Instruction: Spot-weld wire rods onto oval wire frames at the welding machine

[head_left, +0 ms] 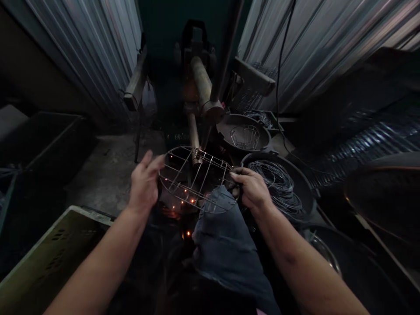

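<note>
A round wire rack (183, 195) with a ring rim and crossing bars is held tilted in front of me, just under the blunt end of a metal rod (194, 131). My right hand (254, 187) pinches the right side of the rack between thumb and fingers. At the opposite rim, my left hand (144, 181) has its fingers apart and slightly blurred, with fingertips beside or lightly touching the wire. Orange sparks (192, 201) glow below the rack. A jeans-clad leg (229, 245) shows beneath its right part.
A machine with a thick cylindrical arm (201, 78) stands ahead. On the right, one black pan (226, 139) carries a wire basket (244, 138); another holds coiled wire rings (278, 186). A yellowish plastic crate (49, 262) stands lower left. A cable (278, 83) hangs at right.
</note>
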Available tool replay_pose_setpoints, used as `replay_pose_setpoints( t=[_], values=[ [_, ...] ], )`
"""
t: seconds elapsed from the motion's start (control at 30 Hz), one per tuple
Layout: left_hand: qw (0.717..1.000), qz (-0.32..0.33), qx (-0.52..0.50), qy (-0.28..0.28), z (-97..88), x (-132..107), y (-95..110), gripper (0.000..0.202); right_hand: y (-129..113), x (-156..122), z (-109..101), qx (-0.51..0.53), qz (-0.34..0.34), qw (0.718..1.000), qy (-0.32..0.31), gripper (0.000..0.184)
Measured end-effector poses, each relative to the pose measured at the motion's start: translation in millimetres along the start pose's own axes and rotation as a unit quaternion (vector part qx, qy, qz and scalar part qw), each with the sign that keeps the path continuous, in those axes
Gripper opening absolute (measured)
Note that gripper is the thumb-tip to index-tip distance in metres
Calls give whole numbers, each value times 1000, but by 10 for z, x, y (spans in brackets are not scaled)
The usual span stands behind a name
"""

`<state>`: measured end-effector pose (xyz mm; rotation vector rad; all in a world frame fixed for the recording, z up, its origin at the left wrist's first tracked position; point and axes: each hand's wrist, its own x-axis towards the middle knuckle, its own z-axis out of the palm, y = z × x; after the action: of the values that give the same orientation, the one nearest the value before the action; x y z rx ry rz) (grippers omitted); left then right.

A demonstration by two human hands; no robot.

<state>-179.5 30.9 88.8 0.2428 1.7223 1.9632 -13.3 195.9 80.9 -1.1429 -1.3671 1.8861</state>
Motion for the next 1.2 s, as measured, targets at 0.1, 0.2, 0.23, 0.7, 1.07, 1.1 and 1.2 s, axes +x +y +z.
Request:
replay_pose_setpoints(
  t=[0.1, 0.2, 0.23, 0.7, 1.07, 1.1, 1.2],
  values=[
    [961, -187, -191, -76, -96, -570, -493, 51, 269, -229, 54, 74, 39, 996, 20, 24],
    [921, -283, -226, -143, -41, -1055, -845, 45, 583, -502, 183, 147, 85, 985, 29, 22],
    [919, -288, -225, -149, -3, -1158, -899, 45, 679, -585, 229, 173, 103, 979, 28, 22],
    [946, -285, -89, -126, 313, -1231, -920, 35, 1075, -825, 113, 285, 121, 950, 31, 33],
    [923, -351, 18, -154, 176, -1206, -1145, 58, 1133, -730, -2851, -547, 228, 745, 305, 36],
    [925, -350, 12, -149, 165, -1228, -1148, 59, 1199, -750, -3036, -562, 255, 729, 296, 32],
    [930, -334, -25, -155, 151, -1274, -1104, 57, 1409, -768, -3312, -602, 288, 701, 253, 23]
  ],
)
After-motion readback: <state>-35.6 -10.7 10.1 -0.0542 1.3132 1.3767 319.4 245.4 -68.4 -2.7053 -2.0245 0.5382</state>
